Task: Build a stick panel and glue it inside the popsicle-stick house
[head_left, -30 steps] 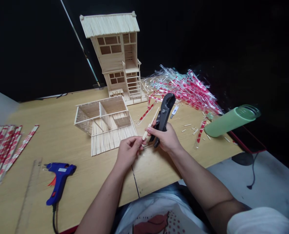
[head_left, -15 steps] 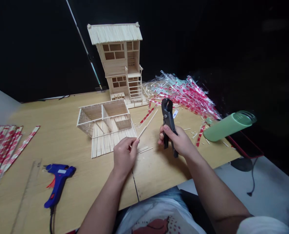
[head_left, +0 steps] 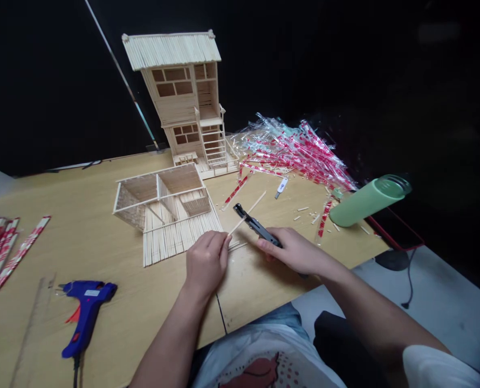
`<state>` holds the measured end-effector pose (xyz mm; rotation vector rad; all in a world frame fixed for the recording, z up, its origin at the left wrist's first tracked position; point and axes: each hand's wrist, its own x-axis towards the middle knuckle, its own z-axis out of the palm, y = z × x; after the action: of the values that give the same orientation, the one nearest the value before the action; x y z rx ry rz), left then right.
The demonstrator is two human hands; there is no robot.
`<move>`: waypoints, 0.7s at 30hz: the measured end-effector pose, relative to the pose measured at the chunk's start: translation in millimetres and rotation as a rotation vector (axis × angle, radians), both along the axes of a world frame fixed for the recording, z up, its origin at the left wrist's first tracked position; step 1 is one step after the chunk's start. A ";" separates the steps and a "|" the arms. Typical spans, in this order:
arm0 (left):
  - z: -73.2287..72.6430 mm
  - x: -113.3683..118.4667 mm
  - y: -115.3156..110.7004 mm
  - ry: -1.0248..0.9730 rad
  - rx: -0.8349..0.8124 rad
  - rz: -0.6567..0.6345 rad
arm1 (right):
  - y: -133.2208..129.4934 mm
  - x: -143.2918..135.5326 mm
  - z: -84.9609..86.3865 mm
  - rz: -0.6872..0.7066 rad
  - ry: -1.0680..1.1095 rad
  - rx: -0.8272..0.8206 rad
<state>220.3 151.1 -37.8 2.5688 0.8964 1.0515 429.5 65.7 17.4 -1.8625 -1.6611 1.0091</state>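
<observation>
Between the thumb and fingers of my left hand (head_left: 208, 257) is a thin wooden stick (head_left: 257, 202), slanting up and away to the right. My right hand (head_left: 290, 249) is closed around a black hand cutter (head_left: 260, 229). The cutter's head lies across the stick, partway along it; whether the blades touch the wood I cannot tell. Just left of my left hand stands a small roofless stick-built room frame (head_left: 179, 220) with a slatted floor. Behind it rises a two-storey stick house (head_left: 183, 97) with a ladder. Short loose sticks lie beside my left fingers.
A blue glue gun (head_left: 87, 312) and clear ruler (head_left: 32, 328) lie at the left, near wrapped chopsticks (head_left: 1, 253). Torn wrappers (head_left: 296, 148) are heaped at the back right. A green bottle (head_left: 365, 203) leans by a phone (head_left: 397, 229). Stick scraps and a USB stick (head_left: 281, 186) lie nearby.
My right hand has tipped the cutter from upright to slanting left, bringing its head onto the stick. My left hand keeps its pinch. The whole view has shifted slightly.
</observation>
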 end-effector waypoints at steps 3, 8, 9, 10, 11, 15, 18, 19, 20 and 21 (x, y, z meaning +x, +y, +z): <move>0.5 -0.8 -0.5 0.016 0.008 0.002 | 1.2 -0.1 -0.1 -0.002 -0.082 -0.018; 2.2 -1.9 -2.6 0.099 0.073 0.033 | 2.3 1.5 -13.6 -0.008 -0.241 0.001; 3.0 -1.6 -3.7 0.112 0.090 0.038 | 2.3 2.2 -16.5 -0.008 -0.248 0.000; 3.8 -1.0 -4.9 0.122 0.105 0.041 | 2.2 3.1 -19.0 -0.011 -0.249 -0.002; 4.6 -0.3 -6.2 0.129 0.119 0.043 | 1.9 4.1 -21.0 -0.015 -0.246 -0.004; 6.2 3.9 -11.4 0.144 0.142 0.025 | -1.9 9.0 -26.7 -0.035 -0.222 -0.030; 4.5 7.0 -13.7 0.159 0.135 0.013 | -5.7 12.9 -31.2 -0.040 -0.208 -0.021; 3.6 7.9 -14.1 0.166 0.134 0.012 | -6.6 14.1 -32.7 -0.041 -0.206 -0.010; 2.6 8.7 -14.3 0.171 0.131 0.011 | -7.3 15.3 -34.2 -0.041 -0.205 -0.002; 1.5 9.3 -14.3 0.174 0.125 0.009 | -7.7 16.4 -35.4 -0.039 -0.208 0.002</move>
<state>229.6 136.8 -36.2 2.7978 0.9103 0.9238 445.9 58.0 -18.1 -2.0499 -1.7316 0.8207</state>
